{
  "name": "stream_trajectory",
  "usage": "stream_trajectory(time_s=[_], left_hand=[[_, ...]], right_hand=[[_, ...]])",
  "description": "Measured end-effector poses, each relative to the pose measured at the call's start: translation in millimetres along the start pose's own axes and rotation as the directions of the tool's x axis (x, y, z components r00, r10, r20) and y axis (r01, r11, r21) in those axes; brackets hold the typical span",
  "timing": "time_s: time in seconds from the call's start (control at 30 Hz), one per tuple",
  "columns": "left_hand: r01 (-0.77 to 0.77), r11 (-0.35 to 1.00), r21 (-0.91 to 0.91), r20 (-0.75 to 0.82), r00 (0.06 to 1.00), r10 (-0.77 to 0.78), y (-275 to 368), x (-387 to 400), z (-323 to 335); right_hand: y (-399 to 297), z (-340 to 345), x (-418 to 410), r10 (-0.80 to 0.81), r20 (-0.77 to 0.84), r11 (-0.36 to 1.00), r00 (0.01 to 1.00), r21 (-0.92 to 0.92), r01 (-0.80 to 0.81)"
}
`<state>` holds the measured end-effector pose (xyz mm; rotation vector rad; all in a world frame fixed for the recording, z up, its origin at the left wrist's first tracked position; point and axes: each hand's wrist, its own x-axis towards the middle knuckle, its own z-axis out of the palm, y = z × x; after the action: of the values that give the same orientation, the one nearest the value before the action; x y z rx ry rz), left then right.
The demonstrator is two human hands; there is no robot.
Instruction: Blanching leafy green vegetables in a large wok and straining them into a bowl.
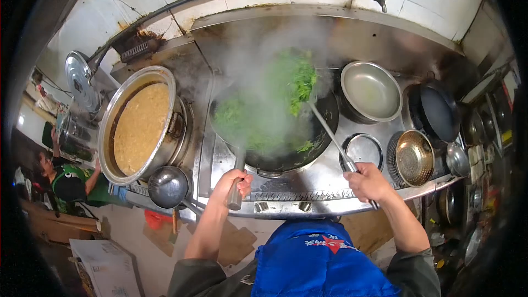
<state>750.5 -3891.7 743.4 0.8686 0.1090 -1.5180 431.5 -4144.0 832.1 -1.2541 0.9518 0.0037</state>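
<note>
Chopped leafy greens (231,117) lie in a large dark wok (321,146), partly hidden by thick steam. A metal handle (240,159) runs towards me at the lower left of the wok, and my left hand (236,186) is closed around it; steam hides its far end. In my right hand (367,181) is the long shaft of a metal cooking utensil (334,138), slanting up over the wok. More greens (303,80) are heaped at its upper end, which they and the steam hide.
A big pot of brown liquid (142,128) and a ladle (168,187) stand left. To the right are a steel bowl (371,90), a perforated strainer (413,158) and a dark pan (439,111). Another person (72,181) is at far left. A tap (383,2) juts from the wall pipe.
</note>
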Motion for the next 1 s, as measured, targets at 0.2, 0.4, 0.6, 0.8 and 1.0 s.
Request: stream_trajectory(time_s=[0.2, 0.4, 0.6, 0.8, 1.0], left_hand=[[-0.011, 1.0, 0.01, 0.066, 0.998, 0.011, -3.2, 10.5, 15.9], [0.046, 0.998, -0.037, 0.174, 0.984, -0.039, -9.9, 1.9, 17.8], [0.005, 0.993, -0.116, 0.146, 0.989, 0.012, -23.4, 0.8, 35.5], [-0.096, 0.976, -0.197, 0.163, 0.978, 0.129, -46.1, 7.8, 89.0], [-0.141, 0.919, -0.369, 0.121, 0.973, 0.198, -76.4, 35.5, 141.1]], right_hand=[[36.3, 14.3, 22.0, -0.627, -0.13, 0.517, 0.768, -0.807, 0.285], [41.6, -6.9, 18.6, -0.693, -0.173, 0.377, 0.7, -0.914, 0.148], [46.6, -48.3, 24.7, -0.741, -0.069, 0.253, 0.668, -0.95, 0.183], [76.6, -71.8, 74.0, -0.645, -0.236, 0.552, 0.727, -0.801, 0.229], [67.9, -113.3, 75.5, -0.549, -0.077, 0.664, 0.833, -0.645, 0.378]])
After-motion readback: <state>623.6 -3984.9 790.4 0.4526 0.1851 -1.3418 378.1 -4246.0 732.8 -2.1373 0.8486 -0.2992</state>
